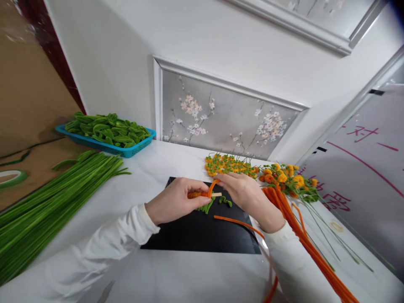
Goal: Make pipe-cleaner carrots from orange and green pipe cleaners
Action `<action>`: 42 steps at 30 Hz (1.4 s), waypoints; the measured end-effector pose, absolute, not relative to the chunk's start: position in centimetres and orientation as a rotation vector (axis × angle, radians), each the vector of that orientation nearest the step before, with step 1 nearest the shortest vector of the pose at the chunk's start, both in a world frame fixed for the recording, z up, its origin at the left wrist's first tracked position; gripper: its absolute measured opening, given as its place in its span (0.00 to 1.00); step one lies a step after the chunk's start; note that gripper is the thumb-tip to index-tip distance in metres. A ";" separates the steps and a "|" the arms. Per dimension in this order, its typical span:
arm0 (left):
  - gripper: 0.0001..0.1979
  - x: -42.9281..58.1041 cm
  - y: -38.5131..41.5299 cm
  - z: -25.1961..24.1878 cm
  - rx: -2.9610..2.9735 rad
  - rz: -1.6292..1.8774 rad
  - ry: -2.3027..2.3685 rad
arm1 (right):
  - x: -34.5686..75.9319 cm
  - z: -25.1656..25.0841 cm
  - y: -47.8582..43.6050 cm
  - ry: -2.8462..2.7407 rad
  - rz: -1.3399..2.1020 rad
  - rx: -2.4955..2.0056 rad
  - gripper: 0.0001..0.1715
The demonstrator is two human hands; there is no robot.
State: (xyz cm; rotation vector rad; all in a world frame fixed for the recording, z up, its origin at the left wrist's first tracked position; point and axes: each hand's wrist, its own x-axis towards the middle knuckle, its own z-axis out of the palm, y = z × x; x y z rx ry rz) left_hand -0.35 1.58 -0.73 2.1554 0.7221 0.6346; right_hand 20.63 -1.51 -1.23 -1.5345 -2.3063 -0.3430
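Observation:
My left hand is closed around a thin wooden stick with an orange pipe cleaner coiled on it. My right hand pinches the free end of that orange pipe cleaner just above the stick. Both hands hover over a black mat on the white table. Small green curled pieces lie on the mat under the hands. Another orange pipe cleaner trails across the mat toward my right wrist.
A bundle of green pipe cleaners lies at left, beside a blue basket of green loops. Finished orange-yellow flowers on wire stems and a pile of orange pipe cleaners lie at right. A roll of green tape sits far left.

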 end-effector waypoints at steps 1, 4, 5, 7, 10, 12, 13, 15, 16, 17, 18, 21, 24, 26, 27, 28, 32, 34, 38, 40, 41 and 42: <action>0.09 -0.3 1.6 -0.7 2.137 0.665 0.728 | 20.5 -1.3 -1.6 -2.318 -0.308 -1.575 0.14; 0.09 -0.3 1.8 -1.0 2.068 0.808 0.720 | 20.0 -1.3 -1.8 -2.357 -0.263 -1.657 0.14; 0.09 -0.3 1.8 -1.1 2.052 0.858 0.719 | 19.8 -1.3 -2.0 -2.373 -0.260 -1.676 0.14; 0.09 -0.3 1.9 -1.2 2.043 0.929 0.725 | 19.5 -1.3 -2.3 -2.401 -0.269 -1.702 0.13; 0.10 -0.3 2.0 -1.3 2.079 0.985 0.745 | 19.1 -1.3 -2.8 -2.439 -0.307 -1.679 0.12; 0.10 -0.3 2.0 -1.3 2.127 1.018 0.784 | 18.8 -1.2 -3.2 -2.465 -0.319 -1.654 0.11; 0.10 -0.3 2.1 -1.4 2.160 1.030 0.811 | 18.7 -1.1 -3.4 -2.474 -0.321 -1.642 0.10; 0.09 -0.4 2.2 -1.5 2.239 1.055 0.869 | 18.3 -0.9 -3.8 -2.490 -0.326 -1.616 0.09; 0.09 -0.4 2.3 -1.5 2.280 1.070 0.893 | 18.2 -0.8 -3.9 -2.497 -0.336 -1.600 0.08; 0.09 -0.5 2.3 -1.6 2.320 1.085 0.915 | 18.0 -0.7 -4.1 -2.503 -0.347 -1.581 0.08; 0.08 -0.5 2.4 -1.6 2.356 1.095 0.931 | 17.9 -0.5 -4.3 -2.508 -0.359 -1.563 0.08; 0.08 -0.7 2.5 -1.8 2.428 1.096 0.945 | 17.4 -0.1 -4.8 -2.495 -0.396 -1.533 0.09; 0.08 -0.7 2.4 -1.7 2.470 1.063 0.950 | 17.2 0.3 -5.2 -2.464 -0.439 -1.516 0.10; 0.09 -0.7 2.2 -1.6 2.502 1.032 0.975 | 17.2 0.5 -5.3 -2.433 -0.453 -1.500 0.10; 0.09 -0.7 2.1 -1.5 2.522 1.015 0.984 | 17.2 0.6 -5.3 -2.417 -0.454 -1.493 0.09; 0.09 -0.7 2.0 -1.5 2.542 1.001 0.986 | 17.3 0.7 -5.3 -2.398 -0.455 -1.490 0.09; 0.08 -0.6 1.9 -1.4 2.570 0.994 0.927 | 17.8 0.9 -4.8 -2.292 -0.468 -1.488 0.11; 0.09 -0.6 1.9 -1.6 2.560 1.006 0.889 | 18.1 0.8 -4.5 -2.225 -0.451 -1.472 0.14; 0.08 -0.4 2.0 -1.9 2.545 1.011 0.850 | 18.7 0.5 -3.7 -2.157 -0.373 -1.413 0.14; 0.09 -0.4 2.0 -2.0 2.524 1.008 0.849 | 19.0 0.3 -3.3 -2.136 -0.354 -1.414 0.14; 0.09 -0.3 1.9 -2.0 2.510 1.015 0.848 | 19.1 0.2 -3.2 -2.129 -0.344 -1.422 0.14; 0.10 -0.3 1.8 -2.0 2.494 1.025 0.844 | 19.2 0.1 -3.1 -2.126 -0.331 -1.432 0.14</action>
